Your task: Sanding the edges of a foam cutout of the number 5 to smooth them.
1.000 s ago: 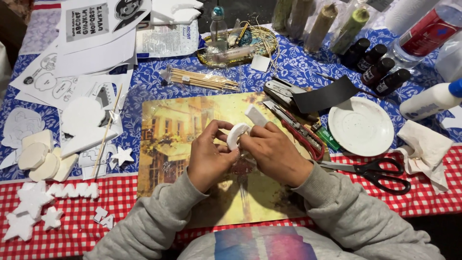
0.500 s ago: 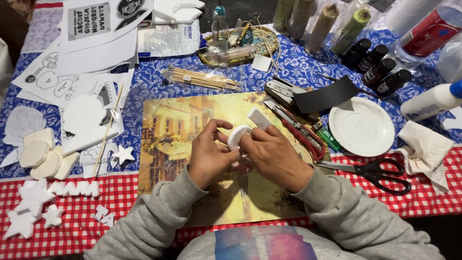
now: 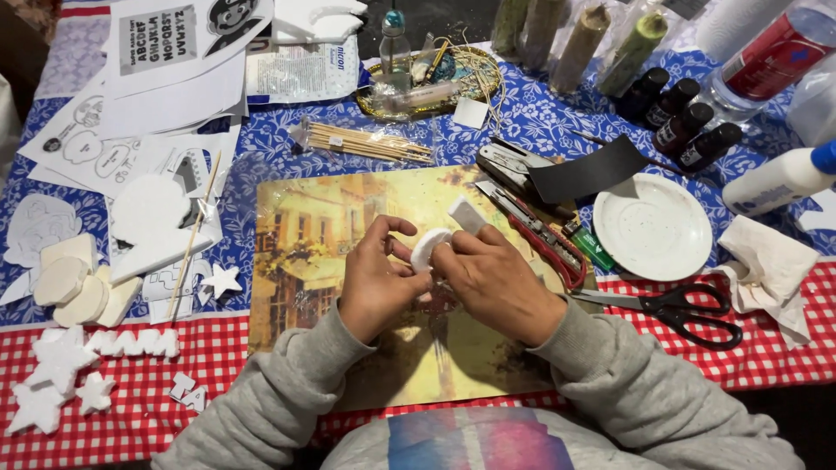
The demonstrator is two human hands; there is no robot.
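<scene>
Holding a small white foam disc [image 3: 428, 248] between both hands above the picture mat [image 3: 296, 261].

Left hand [image 3: 376, 280] pinches the disc's left edge, fingers narrow; right hand [image 3: 493, 280] closes on its right side, a white rectangular block [image 3: 468, 215] at its fingertips. Firm, light pressure seems wise, since foam dents easily. Disc stands on edge, face turned near-left; being round, it shows no clear long axis.

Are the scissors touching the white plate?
Apart. The head view shows the scissors lying below the plate, with a strip of tablecloth plainly visible between them.
</scene>
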